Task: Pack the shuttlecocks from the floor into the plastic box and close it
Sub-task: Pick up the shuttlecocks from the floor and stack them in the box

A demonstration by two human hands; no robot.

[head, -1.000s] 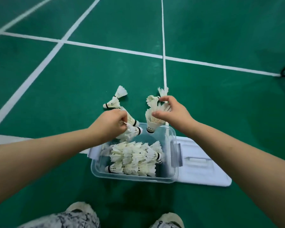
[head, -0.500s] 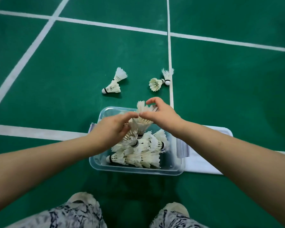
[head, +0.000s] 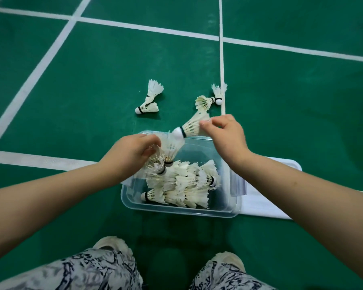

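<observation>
Our hands, bunched together over box 0.5 s ago, now apart. R hand (head: pixel 225 133) pinches feather skirt of white feathered shuttlecock w/ black band (head: pixel 190 127), cork pointing left-down, at far rim of clear rectangular plastic box (head: pixel 176 213). L hand (head: pixel 132 152) fingers curl round two more shuttles (head: pixel 169 150), corks down, just above white pile in box (head: pixel 187 185). On green court floor (head: pixel 92 91), unchanged: left pair (head: pixel 150 99), right pair (head: pixel 210 99). White flat lid (head: pixel 268 204) lies beside box, off. We judge: drop these three, fetch last four, then close.
</observation>
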